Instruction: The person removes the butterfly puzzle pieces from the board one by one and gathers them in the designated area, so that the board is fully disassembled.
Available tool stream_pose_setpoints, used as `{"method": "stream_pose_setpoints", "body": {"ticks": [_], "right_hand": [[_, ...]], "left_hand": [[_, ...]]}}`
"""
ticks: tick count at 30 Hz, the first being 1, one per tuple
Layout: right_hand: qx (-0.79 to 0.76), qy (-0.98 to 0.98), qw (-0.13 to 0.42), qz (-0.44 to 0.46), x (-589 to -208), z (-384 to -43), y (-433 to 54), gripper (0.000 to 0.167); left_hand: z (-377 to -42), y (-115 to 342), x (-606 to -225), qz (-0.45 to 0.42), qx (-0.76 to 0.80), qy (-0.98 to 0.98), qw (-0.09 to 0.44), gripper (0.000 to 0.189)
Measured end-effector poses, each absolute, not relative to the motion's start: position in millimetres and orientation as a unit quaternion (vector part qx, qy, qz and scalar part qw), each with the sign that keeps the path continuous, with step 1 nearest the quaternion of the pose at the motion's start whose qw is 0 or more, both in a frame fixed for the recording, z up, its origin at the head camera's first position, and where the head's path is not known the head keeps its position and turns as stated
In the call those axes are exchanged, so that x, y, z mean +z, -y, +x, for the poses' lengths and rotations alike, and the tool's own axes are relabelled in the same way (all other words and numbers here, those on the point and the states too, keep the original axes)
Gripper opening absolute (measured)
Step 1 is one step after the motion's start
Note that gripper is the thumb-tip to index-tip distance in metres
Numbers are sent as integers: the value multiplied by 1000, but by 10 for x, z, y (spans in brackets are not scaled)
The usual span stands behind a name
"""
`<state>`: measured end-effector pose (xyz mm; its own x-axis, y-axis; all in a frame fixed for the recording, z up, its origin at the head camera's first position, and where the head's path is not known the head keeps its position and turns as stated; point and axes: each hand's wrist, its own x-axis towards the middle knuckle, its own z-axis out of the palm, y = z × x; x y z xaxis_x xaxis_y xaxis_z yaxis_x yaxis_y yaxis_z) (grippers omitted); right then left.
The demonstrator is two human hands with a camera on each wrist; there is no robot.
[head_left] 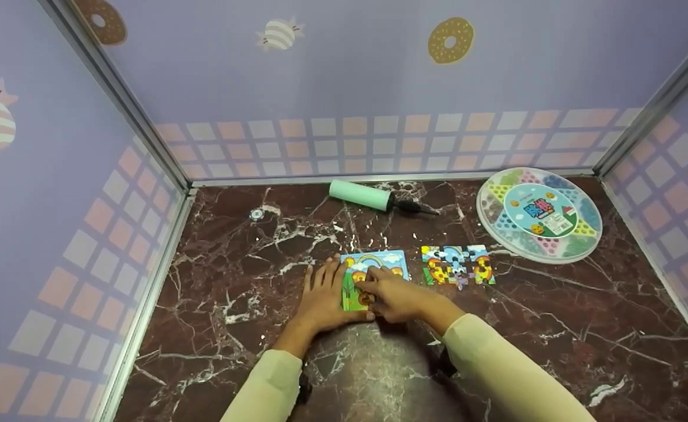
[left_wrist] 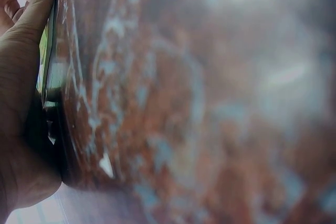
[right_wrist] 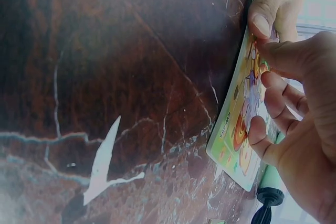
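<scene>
Dark red, white-veined tabletop point(head_left: 555, 328) bears a flat rectangular cartoon board with a rainbow picture point(head_left: 393, 259), directly before the person. The left hand point(head_left: 323, 296) rests at the board's left side, its fingers straight and slightly spread, the thumb along the near edge. The right hand point(head_left: 399, 296) bends loosely over the board, fingertips at its surface; whether they pinch anything, I cannot tell. Colourful interlocking puzzle pieces point(head_left: 455, 255) lie just right of the board.
</scene>
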<state>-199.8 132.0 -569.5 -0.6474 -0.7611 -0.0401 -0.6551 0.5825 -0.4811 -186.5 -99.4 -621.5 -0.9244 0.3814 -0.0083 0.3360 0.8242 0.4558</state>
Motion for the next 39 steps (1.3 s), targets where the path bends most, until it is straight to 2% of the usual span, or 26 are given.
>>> {"method": "stream_pose_setpoints", "body": {"ticks": [8,18,39], "right_hand": [[-217,-883,97,-404,-5736,-1999,-1314,52],[-192,-889,51,-412,-5757,-2000,-1284,36],[-129,-891,-51,-432,-5824,-1984,-1287,30]], "left_hand": [[-1883,1004,-6273,186,234,-953,47,136],[-1840,983,-6131,187,206,-959,56,135],[-1847,979,-6171,181,210,-959,59,135]]}}
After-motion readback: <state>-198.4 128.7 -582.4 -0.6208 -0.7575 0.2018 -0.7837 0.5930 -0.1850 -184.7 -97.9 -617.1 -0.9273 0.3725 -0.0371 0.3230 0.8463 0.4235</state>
